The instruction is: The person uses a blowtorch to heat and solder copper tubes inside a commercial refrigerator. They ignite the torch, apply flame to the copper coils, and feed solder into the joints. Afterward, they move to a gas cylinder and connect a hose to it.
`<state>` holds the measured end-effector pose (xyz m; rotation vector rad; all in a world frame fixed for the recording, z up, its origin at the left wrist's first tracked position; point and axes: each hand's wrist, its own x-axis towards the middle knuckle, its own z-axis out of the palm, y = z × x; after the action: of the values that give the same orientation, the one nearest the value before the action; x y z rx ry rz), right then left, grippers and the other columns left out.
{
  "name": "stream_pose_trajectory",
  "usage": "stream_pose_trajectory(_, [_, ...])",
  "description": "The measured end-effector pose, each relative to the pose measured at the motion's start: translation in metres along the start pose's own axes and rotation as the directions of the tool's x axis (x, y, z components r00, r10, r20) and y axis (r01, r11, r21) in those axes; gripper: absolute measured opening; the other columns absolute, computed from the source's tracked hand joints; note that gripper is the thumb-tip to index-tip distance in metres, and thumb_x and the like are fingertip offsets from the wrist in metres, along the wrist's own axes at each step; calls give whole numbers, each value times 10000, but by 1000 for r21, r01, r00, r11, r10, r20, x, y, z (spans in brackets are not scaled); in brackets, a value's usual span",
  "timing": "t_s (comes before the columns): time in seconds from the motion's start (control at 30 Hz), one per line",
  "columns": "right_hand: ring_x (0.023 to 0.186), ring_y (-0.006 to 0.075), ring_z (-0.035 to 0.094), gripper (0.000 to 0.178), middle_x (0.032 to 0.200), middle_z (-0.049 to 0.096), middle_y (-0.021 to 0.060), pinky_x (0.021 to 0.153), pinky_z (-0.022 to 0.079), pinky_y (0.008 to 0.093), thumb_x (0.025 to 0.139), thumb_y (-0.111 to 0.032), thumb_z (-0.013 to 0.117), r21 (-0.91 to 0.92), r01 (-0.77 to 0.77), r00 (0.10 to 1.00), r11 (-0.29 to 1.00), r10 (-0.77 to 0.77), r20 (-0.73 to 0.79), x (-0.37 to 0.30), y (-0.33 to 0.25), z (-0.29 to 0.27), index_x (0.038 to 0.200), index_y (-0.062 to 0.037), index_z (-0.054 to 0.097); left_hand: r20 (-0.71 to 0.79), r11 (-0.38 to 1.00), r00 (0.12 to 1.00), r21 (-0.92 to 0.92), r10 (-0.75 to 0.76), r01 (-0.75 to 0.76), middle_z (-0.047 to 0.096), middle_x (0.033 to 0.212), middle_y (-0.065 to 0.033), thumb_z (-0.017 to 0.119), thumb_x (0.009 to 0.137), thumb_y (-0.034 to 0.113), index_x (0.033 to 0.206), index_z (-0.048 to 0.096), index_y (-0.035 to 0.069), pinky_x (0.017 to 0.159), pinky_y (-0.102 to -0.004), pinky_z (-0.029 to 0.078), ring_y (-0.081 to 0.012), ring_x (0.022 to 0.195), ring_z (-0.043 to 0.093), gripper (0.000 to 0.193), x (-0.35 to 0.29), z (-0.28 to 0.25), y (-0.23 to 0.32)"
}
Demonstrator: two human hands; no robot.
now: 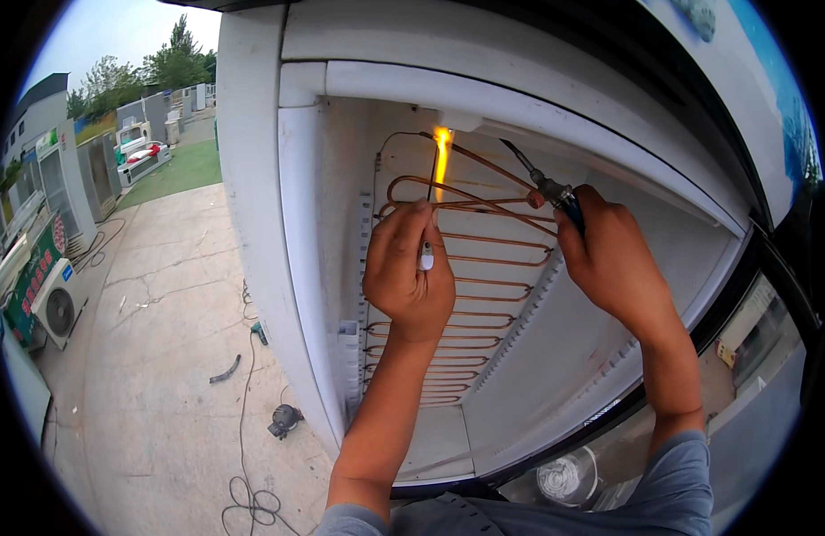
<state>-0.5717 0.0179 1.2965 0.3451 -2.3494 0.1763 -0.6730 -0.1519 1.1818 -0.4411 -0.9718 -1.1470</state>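
My left hand [408,268] is closed in a pinch on a thin dark rod [432,170] that points up beside a yellow flame [442,156]. A small white piece [426,257] shows at its fingers; what it belongs to is hidden. My right hand [609,250] grips a gas torch [547,189] with a dark handle, a red knob and a slim metal nozzle aimed up and left. Behind both hands, bent copper tubing [493,239] runs in stacked loops down the cabinet's back wall. The flame stands by the topmost tube, near the cabinet's ceiling.
The white cabinet [301,223] frames the work, with slotted strips [520,317] along its inner sides. On the concrete floor at left lie a cable [244,429], a dark round device [286,420] and a short hose piece [225,369]. A white bucket [569,478] stands at lower right.
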Motion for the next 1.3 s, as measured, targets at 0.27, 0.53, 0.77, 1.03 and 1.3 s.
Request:
stream_pose_trajectory(0.27, [682, 503, 615, 232, 702, 617, 295, 637, 481, 531, 974, -147, 611, 8, -25, 999, 1000, 24, 46, 8, -2, 1, 919, 72, 559, -25, 994, 993, 3, -113, 113, 733, 1040, -131, 701, 943, -49, 1123, 719, -13, 820, -303, 569, -205, 930, 702, 184, -14, -4, -4])
stream_pose_trajectory(0.53, [642, 489, 593, 231, 676, 595, 288, 612, 466, 510, 973, -142, 598, 75, -26, 999, 997, 22, 45, 12, 0, 3, 902, 74, 556, -105, 992, 987, -5, -122, 122, 744, 1049, -124, 693, 953, -41, 1100, 724, -11, 802, -291, 563, -191, 912, 700, 154, -25, 2, 1])
stream_pose_trajectory(0.77, [640, 490, 579, 240, 670, 584, 290, 617, 451, 517, 972, -147, 591, 47, 8, 998, 999, -10, 61, 15, 5, 3, 885, 74, 553, -95, 997, 993, 26, -65, 67, 737, 1035, -128, 691, 944, -64, 1110, 709, -13, 803, -301, 568, -203, 915, 705, 175, -9, 9, -4])
stream_pose_trajectory(1.03, [644, 496, 583, 245, 671, 595, 290, 626, 455, 529, 972, -154, 587, 66, -37, 995, 997, 31, 91, 19, 7, 5, 881, 72, 557, -72, 999, 997, 37, -23, 26, 734, 1032, -133, 692, 942, -63, 1094, 707, -20, 804, -306, 572, -210, 913, 706, 158, -2, 15, -5])
stream_pose_trajectory(1.3, [557, 421, 446, 229, 625, 519, 248, 583, 409, 465, 987, -143, 585, 96, -54, 995, 994, 44, 95, 18, 8, 5, 897, 64, 550, -59, 999, 998, 13, -32, 33, 735, 1024, -129, 699, 936, -63, 1091, 707, -25, 806, -305, 577, -206, 910, 705, 159, -1, 19, -10])
